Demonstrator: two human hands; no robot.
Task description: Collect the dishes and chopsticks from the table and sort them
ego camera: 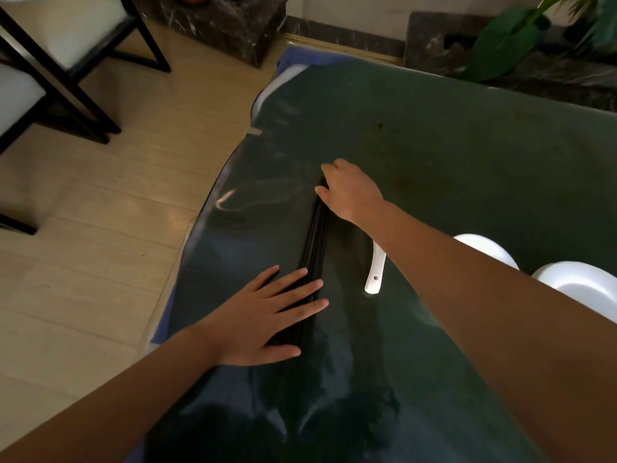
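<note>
Fingers [297, 289] of the left hand [263, 319] lie spread flat on the black chopstick bundle [314, 242]. The right hand [350, 190] curls over its far end, grip unclear. Bare dark glass tabletop [467, 155] stretches beyond; the table's left edge is close.

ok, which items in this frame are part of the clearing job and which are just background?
Job: black chopsticks under both hands, left hand, right hand; white spoon; white dishes at right.
Background: chairs, plant, marble blocks.

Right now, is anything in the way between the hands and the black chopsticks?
No. The left hand lies flat on the near end of the chopsticks, and the right hand touches their far end. The white spoon lies beside them.
</note>
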